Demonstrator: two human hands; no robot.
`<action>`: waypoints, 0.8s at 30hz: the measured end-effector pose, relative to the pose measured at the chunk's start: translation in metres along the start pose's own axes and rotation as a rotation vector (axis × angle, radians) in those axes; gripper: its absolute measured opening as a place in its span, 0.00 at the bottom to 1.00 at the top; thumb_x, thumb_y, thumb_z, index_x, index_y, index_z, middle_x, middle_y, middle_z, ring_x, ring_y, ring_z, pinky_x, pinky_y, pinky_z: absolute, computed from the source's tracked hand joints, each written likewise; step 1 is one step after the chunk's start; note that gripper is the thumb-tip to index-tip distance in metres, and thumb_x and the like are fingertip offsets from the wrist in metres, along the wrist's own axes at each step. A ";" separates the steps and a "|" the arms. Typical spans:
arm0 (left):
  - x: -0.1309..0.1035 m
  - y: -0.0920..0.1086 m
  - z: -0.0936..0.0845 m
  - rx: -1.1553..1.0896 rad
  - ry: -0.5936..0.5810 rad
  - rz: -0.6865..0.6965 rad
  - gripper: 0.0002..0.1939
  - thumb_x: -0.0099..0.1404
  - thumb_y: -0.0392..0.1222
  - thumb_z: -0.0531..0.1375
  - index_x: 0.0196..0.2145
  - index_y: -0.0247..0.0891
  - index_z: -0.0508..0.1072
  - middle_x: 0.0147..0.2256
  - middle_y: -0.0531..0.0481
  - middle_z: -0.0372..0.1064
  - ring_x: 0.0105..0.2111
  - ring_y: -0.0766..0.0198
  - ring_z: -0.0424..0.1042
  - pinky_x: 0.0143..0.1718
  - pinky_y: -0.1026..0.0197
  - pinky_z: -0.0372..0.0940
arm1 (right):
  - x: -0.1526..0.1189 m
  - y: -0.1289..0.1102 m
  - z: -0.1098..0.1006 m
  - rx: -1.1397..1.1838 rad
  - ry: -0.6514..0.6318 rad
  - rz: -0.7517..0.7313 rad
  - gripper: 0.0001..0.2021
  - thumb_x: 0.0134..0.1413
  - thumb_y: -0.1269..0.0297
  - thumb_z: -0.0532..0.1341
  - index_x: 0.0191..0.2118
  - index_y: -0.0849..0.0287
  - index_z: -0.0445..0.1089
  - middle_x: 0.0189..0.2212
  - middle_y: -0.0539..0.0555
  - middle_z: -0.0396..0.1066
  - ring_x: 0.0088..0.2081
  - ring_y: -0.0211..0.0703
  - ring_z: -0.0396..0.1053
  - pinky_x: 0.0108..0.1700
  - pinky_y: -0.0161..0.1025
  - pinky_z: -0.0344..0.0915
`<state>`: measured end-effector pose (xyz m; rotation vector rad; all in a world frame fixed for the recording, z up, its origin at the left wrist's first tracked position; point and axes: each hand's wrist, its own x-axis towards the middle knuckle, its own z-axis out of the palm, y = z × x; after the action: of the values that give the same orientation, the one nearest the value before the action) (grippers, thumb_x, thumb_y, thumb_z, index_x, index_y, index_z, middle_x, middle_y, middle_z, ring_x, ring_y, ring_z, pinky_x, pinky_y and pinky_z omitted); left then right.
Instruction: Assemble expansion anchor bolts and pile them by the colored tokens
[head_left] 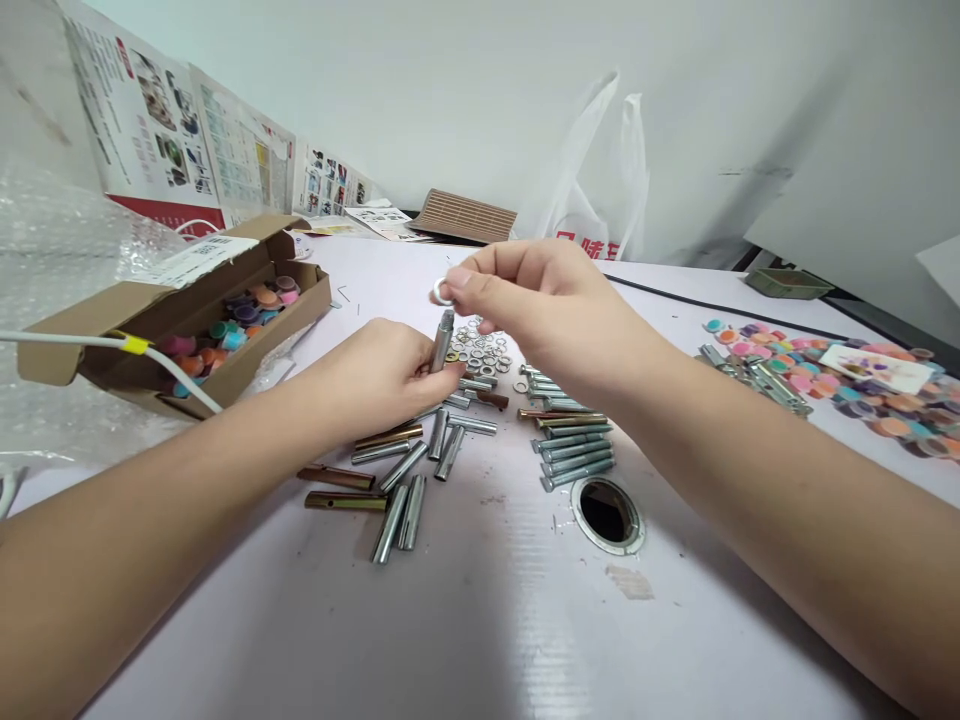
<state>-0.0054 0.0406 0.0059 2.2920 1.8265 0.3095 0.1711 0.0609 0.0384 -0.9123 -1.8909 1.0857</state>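
Note:
Upright in my left hand (390, 370) is a metal bolt (442, 340), gripped between thumb and fingers with its threaded end up. My right hand (529, 290) pinches a washer (443, 291) just above the bolt's tip. A pile of washers (480, 348) lies on the table behind and between the hands. Silver and brass-coloured sleeves (390, 523) are scattered below my left hand. Several bolts (576, 460) lie in a stack under my right forearm.
A cardboard box (300, 295) of coloured caps stands at the left, with a white cable (67, 338) before it. More caps (892, 425) and metal parts (776, 385) lie at the right. A round hole (609, 515) opens in the white table (450, 640). A plastic bag (634, 170) is behind.

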 end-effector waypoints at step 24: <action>0.000 -0.001 0.003 -0.061 -0.044 0.096 0.23 0.69 0.48 0.49 0.18 0.40 0.53 0.14 0.56 0.48 0.17 0.68 0.48 0.23 0.59 0.46 | 0.003 0.019 0.010 0.372 -0.052 0.245 0.13 0.61 0.65 0.62 0.26 0.63 0.68 0.30 0.55 0.70 0.33 0.37 0.68 0.43 0.38 0.68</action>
<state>-0.0058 0.0408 0.0031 2.3301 1.6671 0.3223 0.1655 0.0669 0.0188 -0.9183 -1.5677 1.5586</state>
